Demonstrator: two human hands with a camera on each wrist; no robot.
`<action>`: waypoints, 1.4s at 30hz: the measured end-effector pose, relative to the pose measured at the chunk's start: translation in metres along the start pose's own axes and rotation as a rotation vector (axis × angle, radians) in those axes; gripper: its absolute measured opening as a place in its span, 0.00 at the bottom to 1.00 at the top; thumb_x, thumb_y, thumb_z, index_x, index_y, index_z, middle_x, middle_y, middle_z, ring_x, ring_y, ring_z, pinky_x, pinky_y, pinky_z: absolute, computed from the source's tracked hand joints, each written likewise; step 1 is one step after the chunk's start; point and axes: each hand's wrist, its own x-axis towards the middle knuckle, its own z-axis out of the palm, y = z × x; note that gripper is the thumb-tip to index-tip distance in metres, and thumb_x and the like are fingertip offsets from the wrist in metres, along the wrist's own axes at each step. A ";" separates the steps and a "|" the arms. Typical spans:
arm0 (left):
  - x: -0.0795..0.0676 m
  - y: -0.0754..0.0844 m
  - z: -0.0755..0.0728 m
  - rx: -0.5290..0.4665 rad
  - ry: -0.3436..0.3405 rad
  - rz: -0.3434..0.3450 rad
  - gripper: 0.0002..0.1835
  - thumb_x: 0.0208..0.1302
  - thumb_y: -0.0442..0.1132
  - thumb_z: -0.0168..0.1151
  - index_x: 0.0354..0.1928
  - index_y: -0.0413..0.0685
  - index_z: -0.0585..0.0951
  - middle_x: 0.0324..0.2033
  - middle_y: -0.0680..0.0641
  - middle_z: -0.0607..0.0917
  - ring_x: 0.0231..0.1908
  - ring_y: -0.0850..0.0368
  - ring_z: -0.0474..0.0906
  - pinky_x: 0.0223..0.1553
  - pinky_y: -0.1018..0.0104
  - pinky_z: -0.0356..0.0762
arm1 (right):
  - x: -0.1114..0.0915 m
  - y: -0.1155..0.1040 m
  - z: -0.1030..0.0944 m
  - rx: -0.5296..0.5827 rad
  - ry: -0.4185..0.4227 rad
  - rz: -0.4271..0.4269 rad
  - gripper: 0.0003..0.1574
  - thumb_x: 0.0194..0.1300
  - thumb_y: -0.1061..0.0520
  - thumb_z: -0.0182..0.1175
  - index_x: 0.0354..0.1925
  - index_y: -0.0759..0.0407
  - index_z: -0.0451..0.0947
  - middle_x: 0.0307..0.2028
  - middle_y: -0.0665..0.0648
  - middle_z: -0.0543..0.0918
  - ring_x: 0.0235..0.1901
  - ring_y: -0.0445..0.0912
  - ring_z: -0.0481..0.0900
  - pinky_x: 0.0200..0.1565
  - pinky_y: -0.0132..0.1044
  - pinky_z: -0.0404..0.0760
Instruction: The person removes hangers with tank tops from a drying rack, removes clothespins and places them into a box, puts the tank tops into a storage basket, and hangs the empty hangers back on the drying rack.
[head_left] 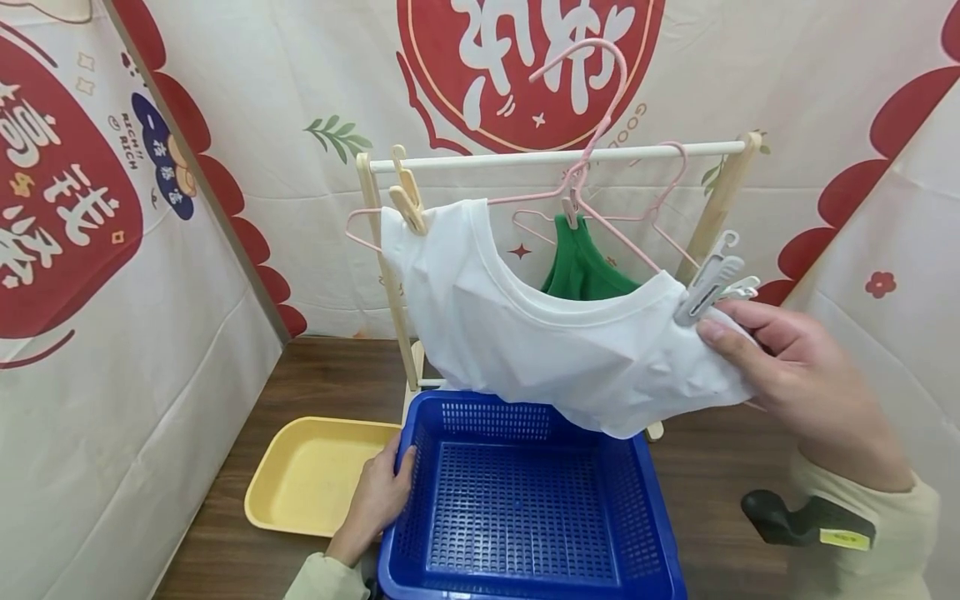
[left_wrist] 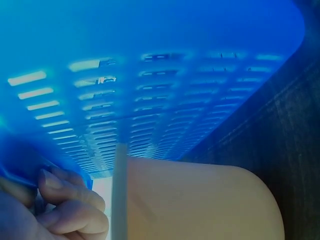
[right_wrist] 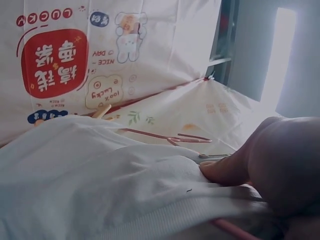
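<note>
A white sleeveless top hangs on a pink hanger, held up in front of a rack. A beige clothespin clips its left shoulder and a grey clothespin its right. My right hand pinches the right end of the top just below the grey clothespin; the right wrist view shows the thumb pressed on the white fabric. Low on the left, my left hand grips the left rim of a blue basket. Its curled fingers show beside the slotted basket wall.
Behind the top stands a wooden rack with a white rail. A green garment hangs there on another pink hanger. A yellow tray lies left of the basket on the brown table. Printed cloth walls surround the table.
</note>
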 end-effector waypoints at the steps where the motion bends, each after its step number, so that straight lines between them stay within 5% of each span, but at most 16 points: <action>1: 0.000 0.000 0.000 0.000 0.001 -0.001 0.20 0.76 0.40 0.51 0.64 0.40 0.73 0.47 0.35 0.85 0.39 0.46 0.86 0.37 0.49 0.84 | -0.001 0.001 -0.001 0.024 -0.007 0.019 0.10 0.76 0.62 0.51 0.39 0.65 0.78 0.24 0.55 0.78 0.21 0.46 0.76 0.20 0.39 0.72; 6: 0.000 0.000 0.000 -0.004 0.002 0.003 0.20 0.76 0.40 0.51 0.64 0.40 0.73 0.47 0.34 0.85 0.39 0.46 0.86 0.37 0.50 0.84 | -0.006 0.006 -0.009 0.228 -0.044 0.034 0.11 0.75 0.66 0.49 0.47 0.72 0.75 0.29 0.60 0.83 0.24 0.48 0.81 0.24 0.37 0.79; 14: 0.001 0.001 0.000 -0.005 0.003 0.009 0.19 0.76 0.40 0.51 0.63 0.40 0.74 0.45 0.35 0.86 0.36 0.49 0.85 0.33 0.53 0.85 | -0.013 0.007 -0.020 0.248 -0.092 0.076 0.15 0.77 0.67 0.45 0.54 0.71 0.74 0.37 0.63 0.83 0.29 0.53 0.83 0.29 0.40 0.83; 25: 0.000 0.002 -0.001 -0.008 0.000 0.017 0.19 0.76 0.39 0.51 0.63 0.39 0.73 0.44 0.35 0.86 0.34 0.50 0.85 0.31 0.54 0.84 | -0.022 0.016 -0.023 0.505 -0.127 -0.072 0.19 0.73 0.77 0.38 0.55 0.78 0.71 0.37 0.63 0.85 0.31 0.48 0.84 0.29 0.36 0.82; 42: 0.000 -0.001 -0.001 -0.024 -0.017 0.020 0.19 0.76 0.40 0.51 0.63 0.40 0.73 0.46 0.36 0.85 0.36 0.49 0.86 0.31 0.56 0.84 | -0.044 0.037 -0.049 0.449 -0.044 0.018 0.19 0.74 0.77 0.35 0.56 0.75 0.69 0.40 0.62 0.86 0.28 0.51 0.85 0.25 0.42 0.83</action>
